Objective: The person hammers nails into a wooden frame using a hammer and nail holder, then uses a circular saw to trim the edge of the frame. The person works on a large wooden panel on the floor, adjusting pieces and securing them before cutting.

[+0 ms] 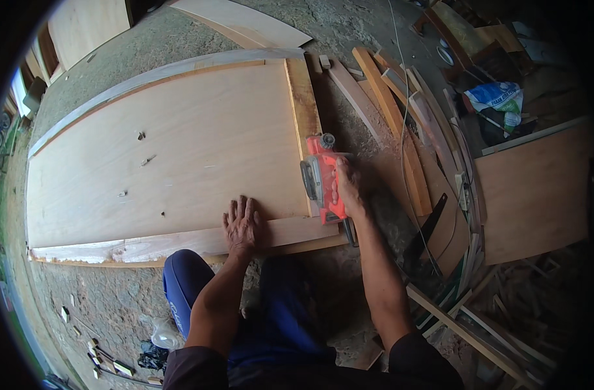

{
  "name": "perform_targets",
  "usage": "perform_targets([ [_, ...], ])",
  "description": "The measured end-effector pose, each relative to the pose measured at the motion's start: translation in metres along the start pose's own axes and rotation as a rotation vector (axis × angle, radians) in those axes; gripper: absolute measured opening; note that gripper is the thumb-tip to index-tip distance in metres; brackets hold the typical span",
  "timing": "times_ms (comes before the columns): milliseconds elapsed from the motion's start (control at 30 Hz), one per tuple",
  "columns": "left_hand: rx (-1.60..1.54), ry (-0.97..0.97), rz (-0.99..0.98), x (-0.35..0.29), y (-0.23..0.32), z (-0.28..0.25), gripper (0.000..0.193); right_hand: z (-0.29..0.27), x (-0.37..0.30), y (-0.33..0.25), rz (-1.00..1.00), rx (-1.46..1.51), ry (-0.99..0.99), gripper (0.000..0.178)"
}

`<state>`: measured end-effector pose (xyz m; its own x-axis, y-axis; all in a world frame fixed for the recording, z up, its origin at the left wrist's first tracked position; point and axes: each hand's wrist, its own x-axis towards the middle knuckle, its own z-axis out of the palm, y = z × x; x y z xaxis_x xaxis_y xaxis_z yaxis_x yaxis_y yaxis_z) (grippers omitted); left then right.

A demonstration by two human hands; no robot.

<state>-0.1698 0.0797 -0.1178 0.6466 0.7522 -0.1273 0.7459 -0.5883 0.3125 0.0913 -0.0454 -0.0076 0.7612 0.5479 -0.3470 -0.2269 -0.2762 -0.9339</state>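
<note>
A large pale plywood panel (180,143) framed with wooden strips lies in front of me. My left hand (241,224) rests flat with fingers spread, across the near frame strip (160,243) and the edge of the plywood. My right hand (349,188) is wrapped round the handle of a red electric planer (321,175). The planer sits on the right-hand frame strip (302,97), close to the panel's near right corner. Its underside is hidden. A few small dark and light bits lie on the panel's face.
Long wooden planks (401,136) are piled to the right, with a thin cable (406,84) running over them. A handsaw (430,227) lies beside them. Further right are a brown board (537,201) and a blue-and-white bag (497,97). Another sheet (245,21) lies beyond the panel.
</note>
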Motion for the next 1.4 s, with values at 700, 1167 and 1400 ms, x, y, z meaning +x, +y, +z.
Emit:
perform_targets([
  [700, -0.022, -0.002, -0.016, 0.003, 0.002, -0.002, 0.050, 0.005, 0.025, -0.004, 0.011, 0.044, 0.025, 0.042],
  [1167, -0.019, 0.009, -0.020, -0.002, -0.004, 0.002, 0.051, 0.001, -0.139, 0.063, 0.073, -0.043, -0.049, 0.045],
  [1400, -0.039, -0.005, -0.014, -0.001, -0.005, 0.002, 0.052, 0.042, 0.013, -0.011, 0.029, -0.193, -0.084, 0.046],
])
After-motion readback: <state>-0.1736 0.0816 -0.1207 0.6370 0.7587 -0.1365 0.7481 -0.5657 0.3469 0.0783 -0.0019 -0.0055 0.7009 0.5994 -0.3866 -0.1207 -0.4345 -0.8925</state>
